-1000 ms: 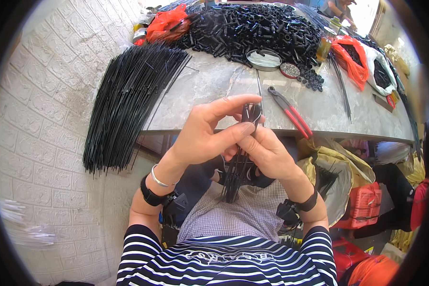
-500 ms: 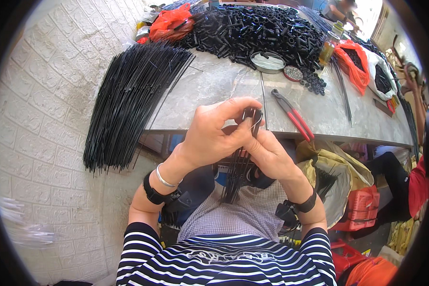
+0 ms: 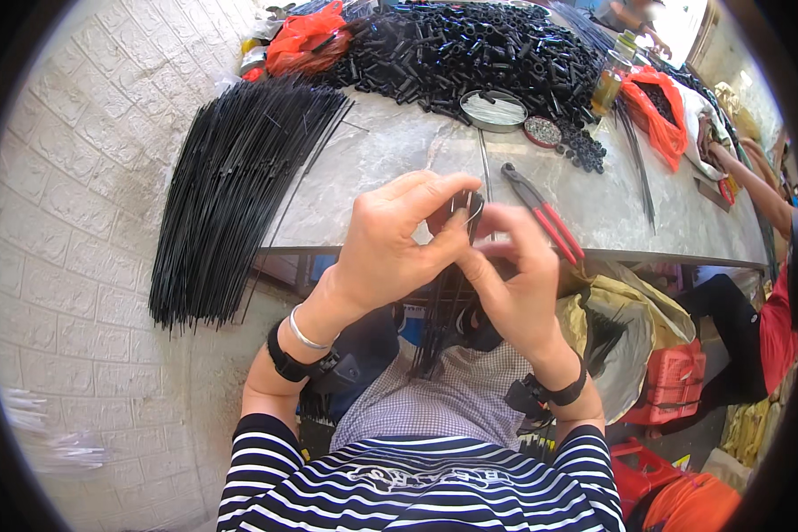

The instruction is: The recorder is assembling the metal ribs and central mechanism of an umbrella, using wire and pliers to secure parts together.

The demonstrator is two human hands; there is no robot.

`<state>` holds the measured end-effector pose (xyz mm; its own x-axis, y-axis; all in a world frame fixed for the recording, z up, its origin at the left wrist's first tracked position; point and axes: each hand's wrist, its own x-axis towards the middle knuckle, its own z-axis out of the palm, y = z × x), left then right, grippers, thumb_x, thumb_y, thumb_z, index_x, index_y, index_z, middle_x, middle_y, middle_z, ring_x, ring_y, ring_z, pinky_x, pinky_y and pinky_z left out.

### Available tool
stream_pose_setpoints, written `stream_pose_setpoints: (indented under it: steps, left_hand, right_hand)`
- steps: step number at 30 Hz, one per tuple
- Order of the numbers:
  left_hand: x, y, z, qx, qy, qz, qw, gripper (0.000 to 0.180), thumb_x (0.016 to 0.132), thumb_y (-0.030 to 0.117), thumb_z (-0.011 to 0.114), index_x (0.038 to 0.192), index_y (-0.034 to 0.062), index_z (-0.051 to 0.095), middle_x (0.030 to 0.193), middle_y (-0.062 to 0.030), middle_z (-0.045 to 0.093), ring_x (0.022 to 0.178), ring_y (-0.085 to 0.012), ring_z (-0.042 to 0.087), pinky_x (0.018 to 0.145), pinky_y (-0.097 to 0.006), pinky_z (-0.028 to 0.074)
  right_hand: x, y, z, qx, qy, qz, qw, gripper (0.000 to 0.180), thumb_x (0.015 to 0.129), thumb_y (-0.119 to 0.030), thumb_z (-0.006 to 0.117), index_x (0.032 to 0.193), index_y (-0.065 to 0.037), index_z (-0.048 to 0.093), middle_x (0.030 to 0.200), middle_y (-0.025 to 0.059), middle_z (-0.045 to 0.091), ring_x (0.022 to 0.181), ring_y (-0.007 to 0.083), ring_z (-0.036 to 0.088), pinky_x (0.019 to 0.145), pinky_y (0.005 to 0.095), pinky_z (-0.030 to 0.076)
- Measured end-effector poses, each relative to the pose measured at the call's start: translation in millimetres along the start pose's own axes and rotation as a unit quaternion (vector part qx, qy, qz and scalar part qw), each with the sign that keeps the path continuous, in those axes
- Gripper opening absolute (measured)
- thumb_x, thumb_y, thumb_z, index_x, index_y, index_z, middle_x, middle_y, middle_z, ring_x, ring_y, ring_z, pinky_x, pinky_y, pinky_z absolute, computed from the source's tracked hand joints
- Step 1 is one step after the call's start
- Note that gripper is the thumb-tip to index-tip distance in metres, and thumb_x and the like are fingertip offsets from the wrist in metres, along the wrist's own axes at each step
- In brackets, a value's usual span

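My left hand (image 3: 377,239) is closed around the upper end of a bundle of thin black rods (image 3: 430,332), held over my lap at the table edge. At the top, between left thumb and fingers, sits a short dark end piece (image 3: 467,204) with a thin whitish strand looped across it. My right hand (image 3: 519,284) is right beside it, fingers bent and smeared by motion, its thumb close to the bundle. Whether those fingers grip anything is not visible. Red-handled pincers (image 3: 545,213) lie on the grey table (image 3: 399,146) beyond my right hand.
A large sheaf of black rods (image 3: 239,195) overhangs the table's left edge. At the back rise a heap of black tubes (image 3: 470,53), a round tin of white sticks (image 3: 494,111) and a small red dish (image 3: 542,132). Another person's arm (image 3: 754,182) reaches in at right.
My right hand's fingers have lifted off the bundle and swung up and right. My left hand keeps its hold. The other person's arm at right has moved onto the white bag.
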<state>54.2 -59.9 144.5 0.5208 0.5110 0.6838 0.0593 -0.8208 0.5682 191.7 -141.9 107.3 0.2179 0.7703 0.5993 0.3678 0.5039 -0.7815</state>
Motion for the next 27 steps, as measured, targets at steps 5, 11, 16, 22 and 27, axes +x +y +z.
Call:
stream_pose_setpoints:
  steps: [5, 11, 16, 22, 27]
  left_hand:
    - [2, 1, 3, 0.003, -0.001, -0.002, 1.0, 0.033, 0.072, -0.007, 0.064, 0.104, 0.0006, 0.066, 0.079, -0.0081, 0.065, 0.068, -0.0115, 0.062, 0.061, -0.024, 0.051]
    - [1, 3, 11, 0.011, 0.012, 0.012, 1.0, 0.032, 0.071, -0.003, 0.071, 0.102, 0.0013, 0.067, 0.08, -0.0081, 0.065, 0.066, -0.012, 0.062, 0.059, -0.024, 0.051]
    - [2, 7, 15, 0.03, 0.017, 0.034, 0.999, 0.033, 0.07, -0.002, 0.074, 0.102, 0.0019, 0.067, 0.079, -0.0077, 0.066, 0.062, -0.0112, 0.061, 0.056, -0.023, 0.049]
    - [1, 9, 19, 0.024, 0.031, 0.046, 0.998, 0.032, 0.07, -0.004, 0.07, 0.101, 0.0021, 0.067, 0.077, -0.0071, 0.065, 0.06, -0.0109, 0.06, 0.054, -0.023, 0.048]
    - [0, 11, 16, 0.025, 0.03, 0.045, 0.998, 0.032, 0.07, -0.006, 0.068, 0.101, 0.0018, 0.067, 0.076, -0.0069, 0.065, 0.06, -0.0109, 0.06, 0.053, -0.023, 0.048]
  right_hand:
    - [8, -21, -14, -0.087, 0.041, -0.067, 0.993, 0.042, 0.074, 0.005, 0.069, 0.114, -0.002, 0.06, 0.102, 0.0107, 0.055, 0.072, 0.0164, 0.057, 0.057, 0.0263, 0.05]
    - [18, -34, -22, -0.248, -0.005, -0.177, 0.952, 0.03, 0.074, 0.007, 0.064, 0.102, -0.002, 0.065, 0.091, 0.0104, 0.054, 0.073, 0.0204, 0.06, 0.057, 0.0284, 0.05]
    - [19, -38, -25, -0.268, 0.018, -0.208, 0.94, 0.024, 0.074, 0.006, 0.066, 0.097, 0.001, 0.063, 0.087, 0.0126, 0.059, 0.073, 0.0247, 0.062, 0.062, 0.0307, 0.05]
    - [14, -32, -23, -0.227, 0.063, -0.21, 0.949, 0.021, 0.076, 0.007, 0.065, 0.096, 0.003, 0.062, 0.087, 0.0158, 0.062, 0.073, 0.0282, 0.063, 0.063, 0.0331, 0.051]
    - [10, -28, -24, -0.179, 0.075, -0.193, 0.962, 0.018, 0.079, 0.008, 0.065, 0.096, 0.003, 0.064, 0.088, 0.0169, 0.064, 0.073, 0.0273, 0.065, 0.064, 0.0309, 0.052]
